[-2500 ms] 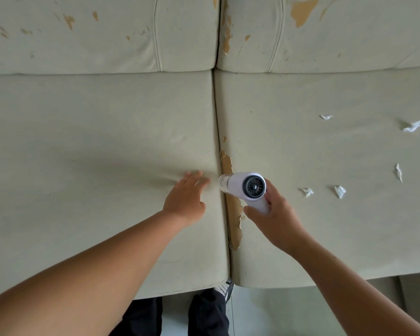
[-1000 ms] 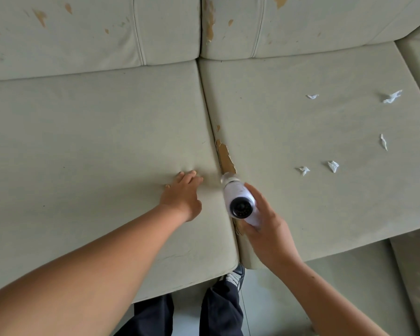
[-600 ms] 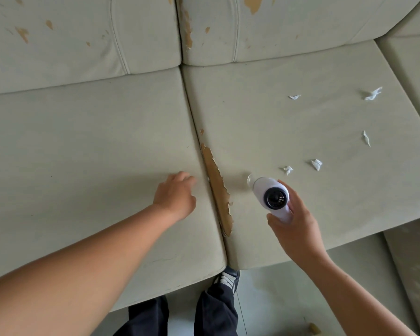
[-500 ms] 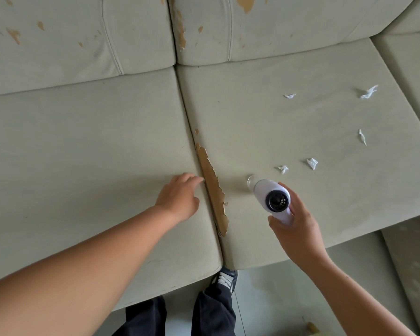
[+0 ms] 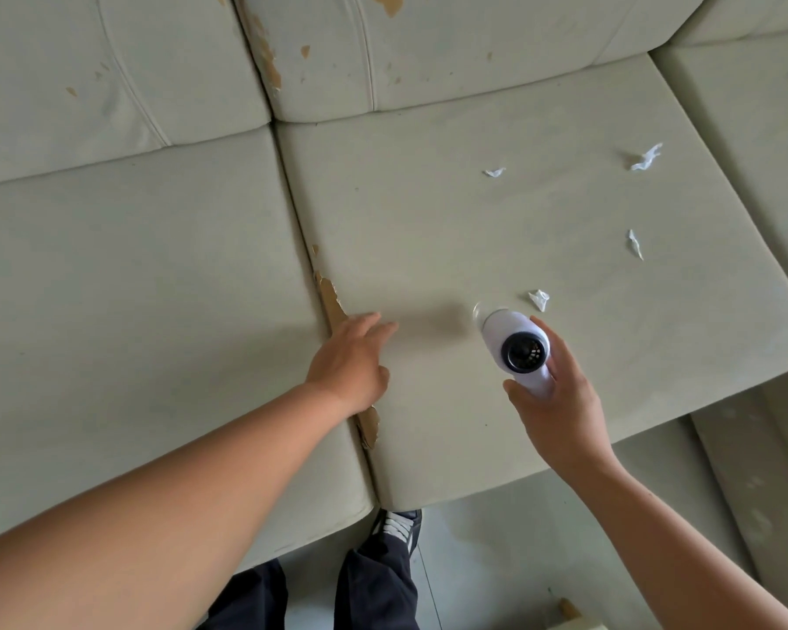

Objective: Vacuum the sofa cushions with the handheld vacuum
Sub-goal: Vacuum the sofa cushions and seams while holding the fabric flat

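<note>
Handheld vacuum [image 5: 519, 350]: white, with its dark rear vent facing us. It stands mouth-down on the right seat cushion [image 5: 428, 211], near the front edge. We cannot see the mouth itself.

Grip: the right hand [image 5: 560, 411] is wrapped around the handle low down, holding the vacuum. The left hand [image 5: 346, 361] holds nothing and lies flat with straight fingers, across the seam between this cushion and the left seat cushion [image 5: 133, 288].

Debris logged: the nearest paper scrap [image 5: 539, 300] is just beside the vacuum body. Three more [image 5: 494, 172] [image 5: 646, 156] [image 5: 635, 244] lie farther back, well apart from one another. Small white bits also show at the far right edge of the view.

Hazards, as we judge them:
- Torn strip [image 5: 333, 306]: the cover is peeling along the seam, right under the left hand. A pass close to it could lift more of the flaking surface, and so could the hand dragging over it.
- Light scraps: the edge of the mouth may nudge them away instead of taking them in, or knock them off the front onto the floor [image 5: 497, 538].
- Long twisted scrap: it may bridge the mouth and block suction.
- Low grip: with the handle held near its end, the mouth could tilt off the fabric and lose its seal.
- Far bits: easy to miss at the edge of our sight.
</note>
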